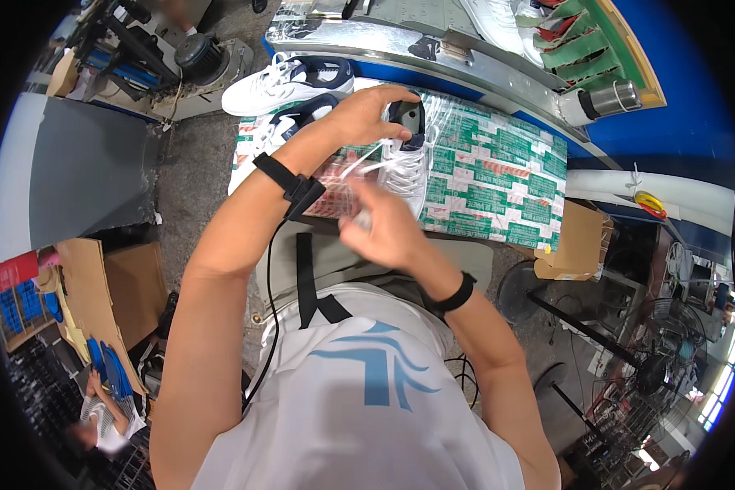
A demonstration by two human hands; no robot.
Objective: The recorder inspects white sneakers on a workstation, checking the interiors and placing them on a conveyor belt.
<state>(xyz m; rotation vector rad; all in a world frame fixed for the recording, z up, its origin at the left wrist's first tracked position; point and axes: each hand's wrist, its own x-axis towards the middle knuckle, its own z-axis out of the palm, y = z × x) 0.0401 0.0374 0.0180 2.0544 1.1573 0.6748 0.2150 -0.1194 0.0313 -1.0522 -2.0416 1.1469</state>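
Right hand: bare, wearing a black wristband, nearest the body; the right hand [377,227] is blurred beside the shoe's near end, fingers partly curled; whether it grips anything, I cannot tell.
Desk surface: the desk [490,171], covered in green, white and red printed tape under shiny clear film, carries the shoes.
Laced shoe: a white lace-up shoe with a dark navy collar lining [404,181] lies between the hands, toe near, heel far.
Loose laces: thin white cord laces [359,162] stretch left from it, probably limp and easily tangled.
Handling: likely light, with a soft upper and stiffer sole; it may slide on the film, so the heel collar seems the best hold.
Left hand: the left hand [366,114] grasps that collar, thumb and finger around the opening.
Far left: another white shoe with navy lining [257,91].
Far edge: a shiny metal ledge [498,61].
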